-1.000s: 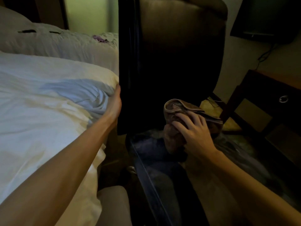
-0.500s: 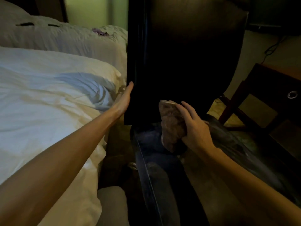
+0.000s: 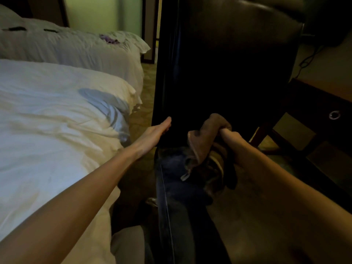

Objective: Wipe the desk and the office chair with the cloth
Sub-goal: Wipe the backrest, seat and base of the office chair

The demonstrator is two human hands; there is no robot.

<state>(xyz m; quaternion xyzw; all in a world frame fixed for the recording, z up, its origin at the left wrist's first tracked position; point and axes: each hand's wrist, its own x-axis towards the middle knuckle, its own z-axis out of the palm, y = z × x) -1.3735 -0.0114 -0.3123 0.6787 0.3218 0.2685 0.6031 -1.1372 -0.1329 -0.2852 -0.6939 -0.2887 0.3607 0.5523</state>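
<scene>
Rumpled white bed (image 3: 47, 130) on the left, tall dark leather office chair (image 3: 228, 73) beside it with its backrest upright, dark wooden desk (image 3: 314, 107) far right. Left hand (image 3: 154, 133) lies flat, fingers straight, on the backrest's edge. Right hand (image 3: 234, 141) clutches the bunched brown cloth (image 3: 203, 141) at the backrest's base, and it dangles lengthwise toward the seat.

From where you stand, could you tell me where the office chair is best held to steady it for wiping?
I'd take the office chair by its backrest's left edge, low down, from the bed side: the edge stands upright and exposed, and the left hand touches it.
</scene>
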